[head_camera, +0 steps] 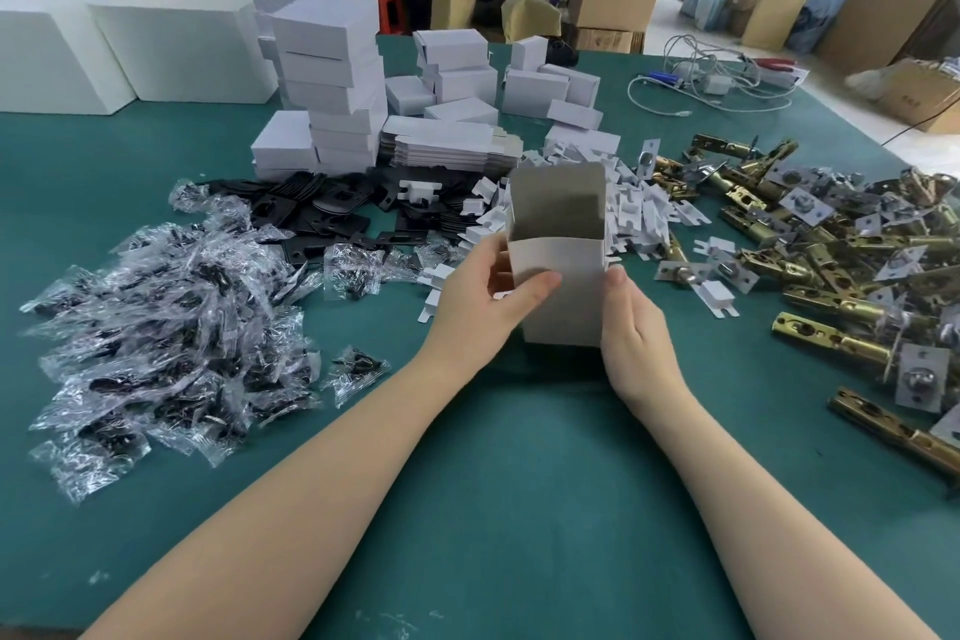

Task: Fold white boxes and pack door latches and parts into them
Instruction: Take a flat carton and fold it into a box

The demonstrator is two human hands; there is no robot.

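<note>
A white cardboard box (563, 291) stands upright at the table's middle, its top end open and its grey inside showing. My left hand (480, 307) grips its left wall, thumb pressed on the front face. My right hand (631, 327) holds its right edge. Brass door latches (810, 244) lie heaped to the right. Clear bags of dark screws (171, 322) are piled to the left. Black plates (322, 213) and small white card inserts (644, 208) lie behind the box. A stack of flat unfolded boxes (447, 146) sits further back.
Folded white boxes (332, 68) are stacked tall at the back centre, with more (535, 78) beside them. Large white blocks (130, 47) stand at the back left. White cables (717, 78) lie at the back right. The green mat (519, 483) is bare near me.
</note>
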